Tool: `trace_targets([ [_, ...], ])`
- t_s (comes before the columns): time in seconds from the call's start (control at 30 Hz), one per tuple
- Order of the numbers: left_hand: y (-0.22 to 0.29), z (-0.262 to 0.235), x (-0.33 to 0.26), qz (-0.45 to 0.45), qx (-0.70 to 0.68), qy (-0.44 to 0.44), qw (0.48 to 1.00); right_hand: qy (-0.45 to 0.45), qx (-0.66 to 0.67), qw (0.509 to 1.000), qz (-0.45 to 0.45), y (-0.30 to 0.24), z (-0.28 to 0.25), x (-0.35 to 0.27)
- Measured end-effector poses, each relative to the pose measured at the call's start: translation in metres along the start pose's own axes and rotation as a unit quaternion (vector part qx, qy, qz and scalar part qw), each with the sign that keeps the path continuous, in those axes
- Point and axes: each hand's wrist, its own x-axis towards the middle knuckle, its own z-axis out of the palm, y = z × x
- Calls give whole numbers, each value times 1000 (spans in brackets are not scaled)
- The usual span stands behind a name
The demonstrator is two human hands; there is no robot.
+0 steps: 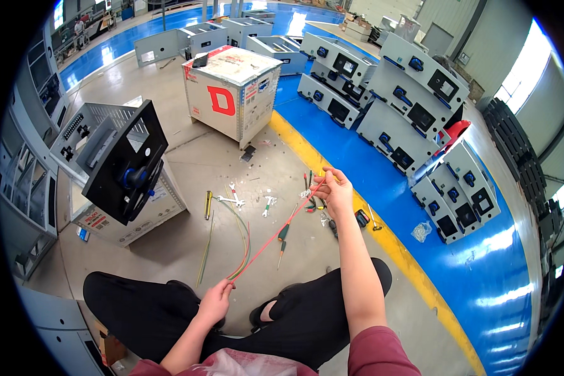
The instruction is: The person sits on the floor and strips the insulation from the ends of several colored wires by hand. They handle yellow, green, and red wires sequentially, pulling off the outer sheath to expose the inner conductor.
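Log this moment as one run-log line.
left hand: grips red wire end | right hand: pinches other end | wire: taut | pliers: floor

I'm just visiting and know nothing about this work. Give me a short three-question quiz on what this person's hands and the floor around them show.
1. True or false: the red wire is stretched between the left hand and the right hand.
2. Which hand is held farther from the body? A) left B) right C) both alike
3. Fill in: the green and yellow wires lie on the ____.

Key
1. True: each hand grips one end.
2. B: the right arm reaches out over the hand tools on the concrete floor, while the left stays by the knee.
3. Floor, beside the grey cabinet with the black panel.
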Motion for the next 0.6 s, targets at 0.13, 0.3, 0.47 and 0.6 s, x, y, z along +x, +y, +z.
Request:
trace_targets([
  [0.13,4,-1,-2,-1,9,9,1000,7,40,999,-8,-4,-10,-5],
  [0.3,13,0,-5,38,-23,23,999,14,87,996,12,-17,-27,-7],
  [0.47,15,0,-7,40,-14,15,999,33,78,996,33,-20,-27,-11],
  [0.6,10,1,-8,46,-3,34,998,53,54,996,46,-22,-25,-11],
])
